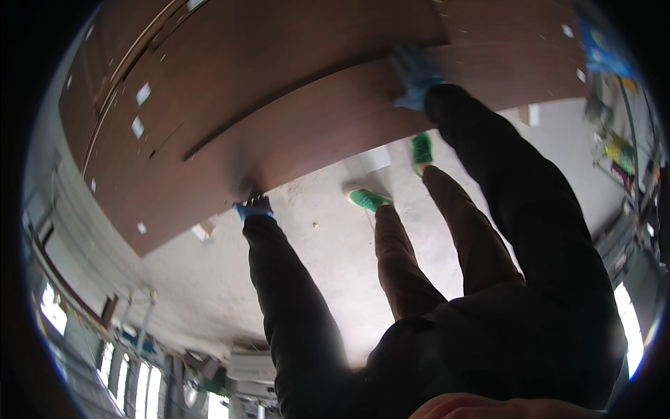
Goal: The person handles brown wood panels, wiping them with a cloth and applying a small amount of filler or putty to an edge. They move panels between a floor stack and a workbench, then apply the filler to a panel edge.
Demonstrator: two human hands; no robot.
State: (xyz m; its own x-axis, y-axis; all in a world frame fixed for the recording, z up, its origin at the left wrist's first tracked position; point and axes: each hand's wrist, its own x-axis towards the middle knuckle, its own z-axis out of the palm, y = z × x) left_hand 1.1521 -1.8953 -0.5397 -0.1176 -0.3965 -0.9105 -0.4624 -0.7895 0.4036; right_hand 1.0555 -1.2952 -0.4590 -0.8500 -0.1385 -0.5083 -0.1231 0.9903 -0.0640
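A wide brown board (307, 133) with a long, curved-looking dark line (279, 98) across it spreads before me. Its near edge stands out against the pale floor. At that edge is my left hand (254, 209) in a blue glove, its dark, blurred fingertips apart over the board; whether they press on it I cannot tell. Farther right, my right hand (417, 77), also blue-gloved and smeared by motion, is over the board near the line's right end. Its fingers are spread, and no object shows in it.
Small white labels (137, 127) dot the brown surface. Pale blocks (203, 230) show under the near edge. My green shoes (368, 199) stand on the concrete floor (314, 258) close to the board. A metal rack with colourful items (620, 153) and a blue sheet (606, 50) are at the right.
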